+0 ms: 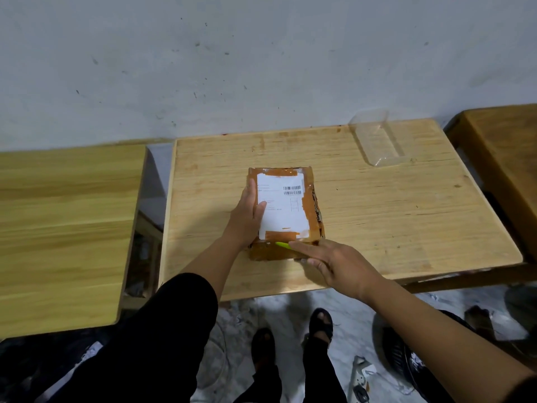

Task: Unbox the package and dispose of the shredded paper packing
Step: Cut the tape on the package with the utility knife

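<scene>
A cardboard package (290,210), wrapped in brown tape with a white shipping label on top, lies in the middle of the light wooden table (392,213). My left hand (247,216) rests on the package's left edge, thumb on the label and fingers along the side. At the near end of the package my right hand (334,263) holds a small yellow-green cutter (283,245), index finger laid along it and its tip against the taped edge. The package is sealed and no shredded paper is visible.
A clear plastic tray (377,138) lies at the back right of the table. Another wooden table (64,228) stands to the left and a darker one (502,158) to the right. A dark bin (406,359) and a power strip (360,376) sit on the floor.
</scene>
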Demonstrator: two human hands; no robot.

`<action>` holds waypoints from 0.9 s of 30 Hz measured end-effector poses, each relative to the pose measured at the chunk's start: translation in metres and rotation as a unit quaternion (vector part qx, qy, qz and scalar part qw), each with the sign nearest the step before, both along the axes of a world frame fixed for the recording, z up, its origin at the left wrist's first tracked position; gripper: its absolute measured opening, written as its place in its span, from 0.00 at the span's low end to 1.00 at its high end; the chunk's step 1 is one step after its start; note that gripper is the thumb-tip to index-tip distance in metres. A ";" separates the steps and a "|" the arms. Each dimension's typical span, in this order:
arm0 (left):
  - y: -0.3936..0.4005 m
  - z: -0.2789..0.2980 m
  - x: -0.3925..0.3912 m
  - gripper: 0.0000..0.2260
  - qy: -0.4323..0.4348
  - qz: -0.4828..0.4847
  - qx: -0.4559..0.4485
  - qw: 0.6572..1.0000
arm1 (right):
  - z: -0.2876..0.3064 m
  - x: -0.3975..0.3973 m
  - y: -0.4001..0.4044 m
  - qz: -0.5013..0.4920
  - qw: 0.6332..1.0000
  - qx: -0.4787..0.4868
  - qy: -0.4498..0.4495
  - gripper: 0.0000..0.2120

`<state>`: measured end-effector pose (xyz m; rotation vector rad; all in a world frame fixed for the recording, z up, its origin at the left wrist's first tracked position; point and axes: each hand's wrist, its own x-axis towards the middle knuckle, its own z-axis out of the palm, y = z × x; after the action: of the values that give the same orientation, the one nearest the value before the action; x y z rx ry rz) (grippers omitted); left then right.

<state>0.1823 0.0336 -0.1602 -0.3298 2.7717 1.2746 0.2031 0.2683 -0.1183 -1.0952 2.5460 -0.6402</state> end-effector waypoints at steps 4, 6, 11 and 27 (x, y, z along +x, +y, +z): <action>-0.001 -0.001 0.000 0.27 -0.004 -0.002 0.009 1.000 | 0.006 -0.011 -0.009 0.033 0.999 0.028 0.011 0.21; 0.000 -0.001 0.000 0.27 -0.005 0.000 0.012 1.000 | 0.011 -0.019 -0.012 0.043 0.998 0.045 -0.013 0.20; 0.000 0.001 0.000 0.27 -0.007 -0.001 0.012 1.000 | 0.025 -0.037 -0.018 0.065 0.992 0.072 -0.080 0.21; -0.001 0.000 0.002 0.28 -0.010 0.007 0.018 1.000 | 0.043 -0.072 -0.018 0.091 0.977 0.145 -0.128 0.20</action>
<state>0.1842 0.0331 -0.1607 -0.3588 2.7315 1.3143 0.1307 0.2499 -0.0755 -1.0504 2.2031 -0.3249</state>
